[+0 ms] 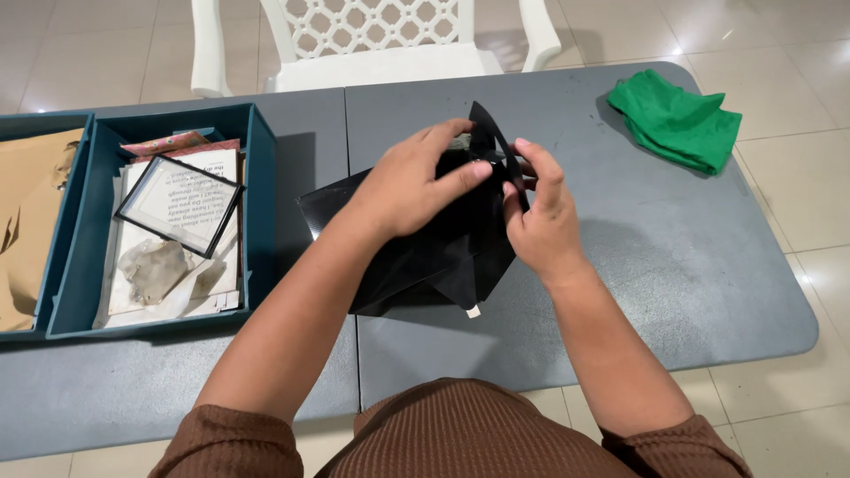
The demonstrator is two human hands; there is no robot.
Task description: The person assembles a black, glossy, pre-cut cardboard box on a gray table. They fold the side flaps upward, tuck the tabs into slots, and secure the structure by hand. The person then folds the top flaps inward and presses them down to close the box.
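A black glossy plastic pouch [416,257] lies on the grey table [673,265] in front of me, its top flap raised. My left hand [412,181] rests over the pouch's upper part, thumb pressing toward the flap. My right hand [536,212] pinches the thin black flap edge at the pouch's opening. Both hands grip the same pouch near its mouth. A small white tab pokes out at the pouch's lower edge.
A dark blue tray [257,195] at the left holds papers, a black-framed glass pane [177,205] and crumpled clear plastic. A second tray [35,221] with brown paper sits further left. A green cloth [677,119] lies at the far right; a white chair [372,44] stands behind.
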